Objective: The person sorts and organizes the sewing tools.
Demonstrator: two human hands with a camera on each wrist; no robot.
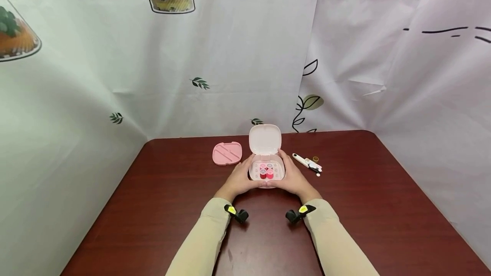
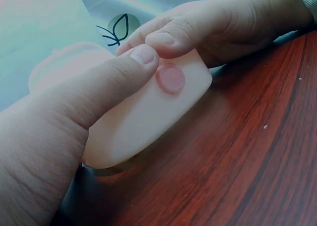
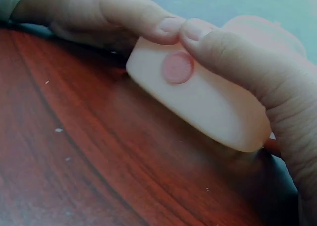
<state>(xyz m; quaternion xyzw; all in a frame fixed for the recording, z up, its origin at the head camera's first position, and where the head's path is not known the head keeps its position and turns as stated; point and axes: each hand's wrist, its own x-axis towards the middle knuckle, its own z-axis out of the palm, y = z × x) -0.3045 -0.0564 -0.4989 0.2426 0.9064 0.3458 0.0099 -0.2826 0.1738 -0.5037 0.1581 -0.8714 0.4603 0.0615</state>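
Note:
A pale pink sewing box stands on the table with its lid raised toward the back. Several thread spools in reds and pinks, one of them a dark red spool, sit upright in the middle of it among small pegs. My left hand holds the box's left side and my right hand its right side, fingers curved along the walls. Both thumbs lie along the front, tips meeting just above a round pink button. The fingers' far ends are partly hidden behind the box in the wrist views.
To the left of the box lies a flat pink panel with diagonal ridges. On the right are a slim white tool, a small brass-coloured ring and other small black and white pieces. A printed curtain hangs behind the table.

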